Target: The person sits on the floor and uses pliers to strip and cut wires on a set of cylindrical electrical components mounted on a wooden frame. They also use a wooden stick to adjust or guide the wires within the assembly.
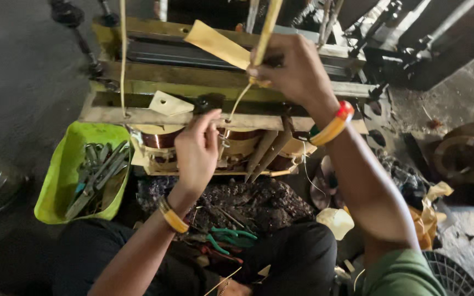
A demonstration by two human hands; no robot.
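My right hand is raised over a transformer frame and pinches a thin tan sleeved wire that runs up out of view; a thinner lead drops from it to the frame. A tan paper strip sits just left of that hand. My left hand rests lower on the front of the copper coils, fingers curled, with the fingertips at the lead's lower end. Both wrists wear orange and yellow bangles.
A lime green tub with metal tools stands at the left. Green-handled pliers lie on a dark cloth on my lap. A round metal part and crumpled paper lie at the right, on dark dirty floor.
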